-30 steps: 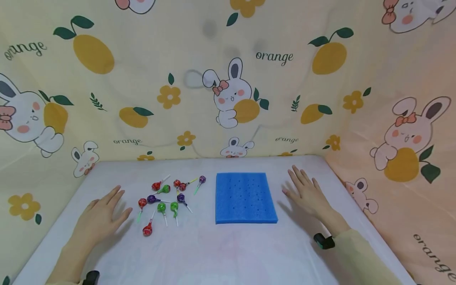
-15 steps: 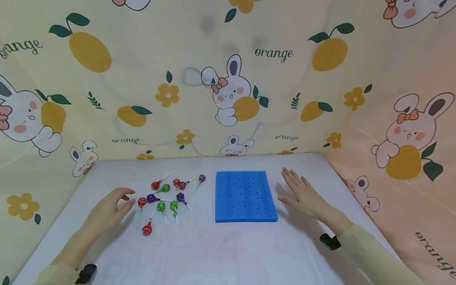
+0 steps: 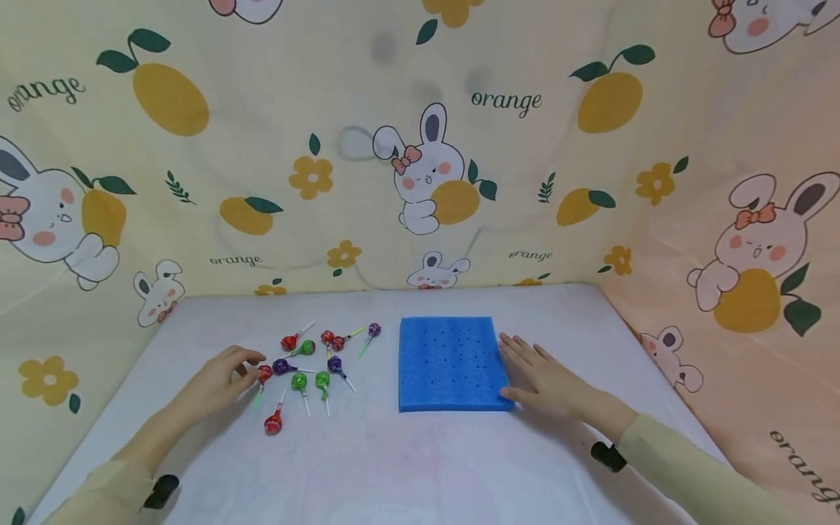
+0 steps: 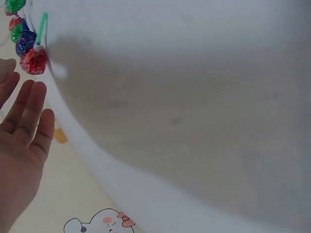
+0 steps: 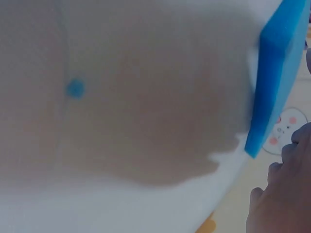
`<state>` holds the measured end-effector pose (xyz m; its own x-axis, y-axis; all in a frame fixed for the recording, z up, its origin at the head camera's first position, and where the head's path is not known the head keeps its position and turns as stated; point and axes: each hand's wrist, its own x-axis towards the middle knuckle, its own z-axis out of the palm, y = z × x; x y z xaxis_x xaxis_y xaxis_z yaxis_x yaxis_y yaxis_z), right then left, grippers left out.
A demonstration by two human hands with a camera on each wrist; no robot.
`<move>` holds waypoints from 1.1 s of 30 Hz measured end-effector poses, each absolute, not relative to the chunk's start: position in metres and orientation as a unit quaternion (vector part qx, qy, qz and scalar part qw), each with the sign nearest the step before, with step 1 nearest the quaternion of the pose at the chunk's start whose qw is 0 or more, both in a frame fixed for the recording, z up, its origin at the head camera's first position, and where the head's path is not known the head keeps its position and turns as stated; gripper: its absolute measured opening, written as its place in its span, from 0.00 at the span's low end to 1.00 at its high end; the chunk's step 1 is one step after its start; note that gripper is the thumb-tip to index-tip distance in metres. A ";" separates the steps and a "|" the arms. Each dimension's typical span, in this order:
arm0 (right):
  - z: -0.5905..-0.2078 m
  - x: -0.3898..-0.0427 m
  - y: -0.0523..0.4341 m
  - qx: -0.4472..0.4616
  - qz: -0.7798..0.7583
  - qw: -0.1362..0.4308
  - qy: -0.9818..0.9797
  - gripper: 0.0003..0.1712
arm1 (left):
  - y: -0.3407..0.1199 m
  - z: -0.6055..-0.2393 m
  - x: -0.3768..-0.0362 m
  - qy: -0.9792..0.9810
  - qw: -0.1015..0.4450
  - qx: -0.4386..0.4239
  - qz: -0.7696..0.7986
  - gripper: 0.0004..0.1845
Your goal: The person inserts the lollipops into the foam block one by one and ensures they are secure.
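My left hand (image 3: 216,383) is at the left of a loose group of lollipops, with thumb and index finger close to a red lollipop (image 3: 265,372) on a green stick. In the left wrist view, its other fingers extend below that red lollipop (image 4: 34,61); no grip shows. Whether the fingertips touch the candy is unclear. A square blue foam block (image 3: 446,364) dotted with small holes lies flat at the middle. Along its right edge, my right hand (image 3: 554,386) extends straight fingers and thumb. The right wrist view catches the foam's side (image 5: 272,82) beside the fingers.
Several wrapped lollipops lie scattered around, among them green (image 3: 299,382), purple (image 3: 335,364) and red (image 3: 273,424) ones. White cloth covers the table (image 3: 420,467). A printed curtain (image 3: 315,95) stands behind and at both sides.
My left hand has moved right to the red lollipop, its thumb and index finger bending toward each other. My right hand has moved left to the foam block's edge.
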<state>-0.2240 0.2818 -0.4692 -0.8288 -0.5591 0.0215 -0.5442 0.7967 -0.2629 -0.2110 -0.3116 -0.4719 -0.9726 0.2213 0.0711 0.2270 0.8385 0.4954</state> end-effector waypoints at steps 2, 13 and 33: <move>-0.471 -0.224 0.279 -0.293 -0.123 0.032 0.947 0.52 | -0.313 -0.473 -0.213 -0.957 0.004 -0.123 -0.262 0.15; -0.476 -0.223 0.273 -0.299 -0.103 0.063 0.947 0.50 | -0.315 -0.479 -0.219 -0.951 -0.021 -0.130 -0.278 0.13; -0.480 -0.223 0.275 -0.324 -0.094 0.062 0.939 0.48 | -0.313 -0.483 -0.218 -0.953 -0.021 -0.104 -0.284 0.12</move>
